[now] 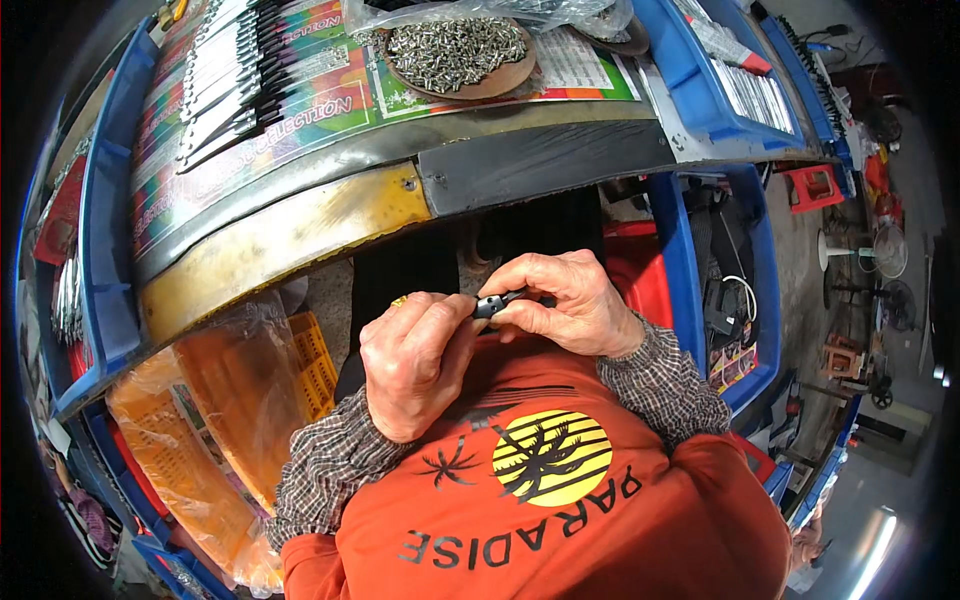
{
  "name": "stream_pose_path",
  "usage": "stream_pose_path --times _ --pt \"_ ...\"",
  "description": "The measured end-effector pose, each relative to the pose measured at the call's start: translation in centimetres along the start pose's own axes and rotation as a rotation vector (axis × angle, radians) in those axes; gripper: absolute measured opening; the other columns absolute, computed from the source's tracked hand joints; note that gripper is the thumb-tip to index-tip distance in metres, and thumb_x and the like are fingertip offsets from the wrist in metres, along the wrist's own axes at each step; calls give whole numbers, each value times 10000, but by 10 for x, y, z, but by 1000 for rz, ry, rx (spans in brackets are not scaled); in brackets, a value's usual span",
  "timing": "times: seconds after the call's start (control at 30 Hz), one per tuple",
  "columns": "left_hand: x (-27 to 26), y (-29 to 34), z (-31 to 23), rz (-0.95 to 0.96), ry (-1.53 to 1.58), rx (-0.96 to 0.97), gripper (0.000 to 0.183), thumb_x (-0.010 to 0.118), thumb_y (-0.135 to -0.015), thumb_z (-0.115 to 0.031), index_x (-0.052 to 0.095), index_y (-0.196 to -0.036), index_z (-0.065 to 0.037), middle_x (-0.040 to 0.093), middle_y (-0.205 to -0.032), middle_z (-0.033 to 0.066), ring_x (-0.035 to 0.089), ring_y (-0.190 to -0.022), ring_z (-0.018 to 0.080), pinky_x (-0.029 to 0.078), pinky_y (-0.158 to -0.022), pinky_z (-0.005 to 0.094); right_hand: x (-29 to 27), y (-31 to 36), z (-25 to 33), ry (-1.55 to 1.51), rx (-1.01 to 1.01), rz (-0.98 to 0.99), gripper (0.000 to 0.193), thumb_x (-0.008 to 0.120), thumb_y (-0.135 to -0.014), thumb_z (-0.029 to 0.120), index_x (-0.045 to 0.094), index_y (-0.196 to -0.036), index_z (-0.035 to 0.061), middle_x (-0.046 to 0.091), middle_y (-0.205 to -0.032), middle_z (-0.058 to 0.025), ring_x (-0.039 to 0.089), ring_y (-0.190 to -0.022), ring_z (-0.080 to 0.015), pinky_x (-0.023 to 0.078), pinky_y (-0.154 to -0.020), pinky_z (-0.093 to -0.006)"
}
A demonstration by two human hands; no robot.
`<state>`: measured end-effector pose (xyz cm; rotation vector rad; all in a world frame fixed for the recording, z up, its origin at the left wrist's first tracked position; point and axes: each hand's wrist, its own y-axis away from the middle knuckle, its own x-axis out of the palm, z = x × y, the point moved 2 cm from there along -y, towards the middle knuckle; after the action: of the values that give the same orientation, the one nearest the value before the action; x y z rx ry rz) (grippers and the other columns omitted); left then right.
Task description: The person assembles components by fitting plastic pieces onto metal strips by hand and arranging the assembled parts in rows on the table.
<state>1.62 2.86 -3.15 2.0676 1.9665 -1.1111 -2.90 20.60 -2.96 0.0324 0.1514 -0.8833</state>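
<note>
My left hand (418,358) and my right hand (572,305) meet in front of my chest, just off the table's near edge. Between their fingertips is a small dark grey metal piece (487,306) with round holes in it. The left thumb and fingers pinch one end. From the other end a black part runs into my right fingers, which are closed round it and hide most of it. A row of flat, silvery-white pieces with black ends (222,85) lies at the far left of the table.
Past the table edge (290,220) stands a round brown dish (492,88) heaped with small metal pins (455,50). Blue bins flank me at left (110,190) and right (684,262). Orange crates (314,368) under clear plastic (235,375) sit at lower left. A red stool (812,187) is farther right.
</note>
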Motion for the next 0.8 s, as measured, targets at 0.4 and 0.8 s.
stream_pose_path --times 0.4,0.8 --pt "4 -2 4 16 -24 56 254 724 -638 23 625 -867 -29 576 -699 85 574 -574 244 458 -509 330 3 3 -4 -5 -44 -61 146 644 -851 5 624 -979 -61 669 -854 -112 689 -696 -163 560 -606 -242" --pt "3 -5 3 -7 -15 23 202 727 -681 36 634 -851 -22 632 -736 97 603 -605 231 463 -538 306 3 5 -9 26 -105 -117 142 632 -862 6 605 -989 -52 660 -865 -109 680 -708 -146 555 -602 -242"
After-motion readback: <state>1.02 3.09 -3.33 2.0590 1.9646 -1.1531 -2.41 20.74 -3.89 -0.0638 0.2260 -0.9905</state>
